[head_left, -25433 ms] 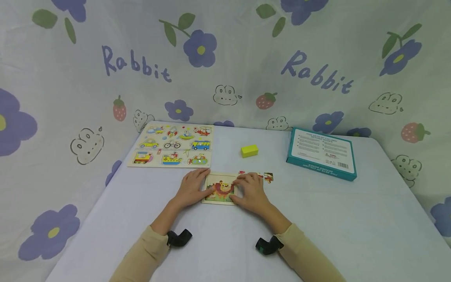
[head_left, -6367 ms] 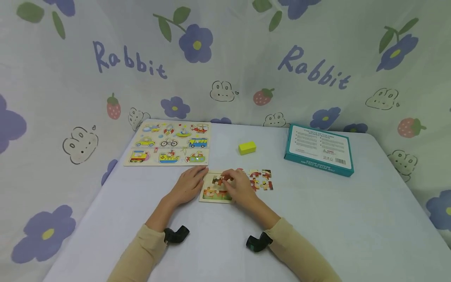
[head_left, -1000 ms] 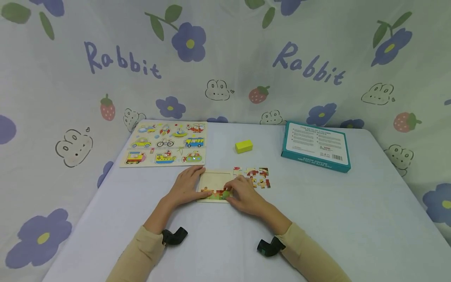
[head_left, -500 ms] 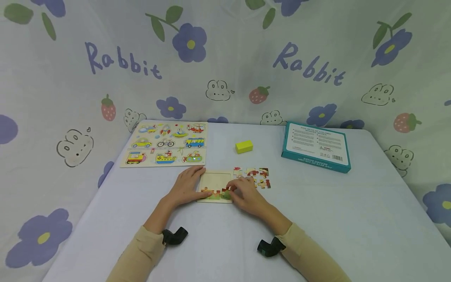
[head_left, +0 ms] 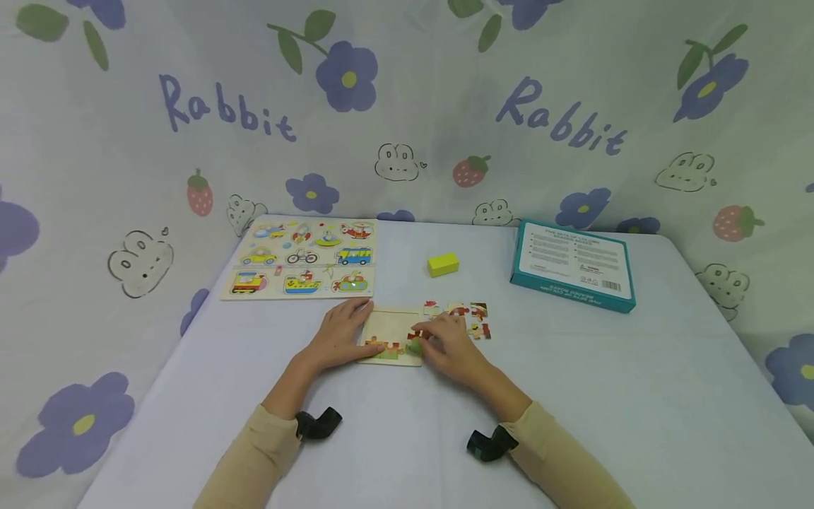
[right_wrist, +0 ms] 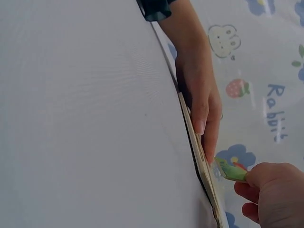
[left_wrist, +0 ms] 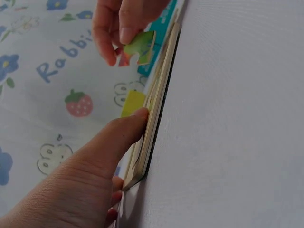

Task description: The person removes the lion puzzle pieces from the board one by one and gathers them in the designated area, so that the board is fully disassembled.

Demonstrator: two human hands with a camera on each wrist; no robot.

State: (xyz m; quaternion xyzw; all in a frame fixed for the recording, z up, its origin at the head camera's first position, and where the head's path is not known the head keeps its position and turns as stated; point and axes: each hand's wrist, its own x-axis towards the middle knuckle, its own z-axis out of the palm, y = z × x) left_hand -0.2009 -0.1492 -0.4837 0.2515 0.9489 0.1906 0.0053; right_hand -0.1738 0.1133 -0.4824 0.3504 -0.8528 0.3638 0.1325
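In the head view, a shallow wooden puzzle tray (head_left: pixel 391 324) lies at mid-table. Joined jigsaw pieces (head_left: pixel 386 351) line the lower left of its recess; bare wood shows above them. My left hand (head_left: pixel 337 336) holds the tray's left side, thumb over the lower pieces and fingers along the left edge. Between thumb and fingers, my right hand (head_left: pixel 456 346) pinches a green and red puzzle piece (left_wrist: pixel 141 47) above the tray's right side. Both wrist views show that piece raised and tilted. Loose puzzle pieces (head_left: pixel 478 311) lie right of the tray, partly behind my right hand.
Behind and left lies a wooden vehicle puzzle board (head_left: pixel 302 258). A yellow block (head_left: pixel 442 265) sits farther back. At the back right is a teal and white box (head_left: pixel 572 265). A printed curtain (head_left: pixel 407 106) hangs behind the white table (head_left: pixel 394 438).
Over the last second my right hand lifts the green and red piece and shifts it slightly right; the left hand stays. Much earlier the tray showed a lion picture; most of its recess is now bare.
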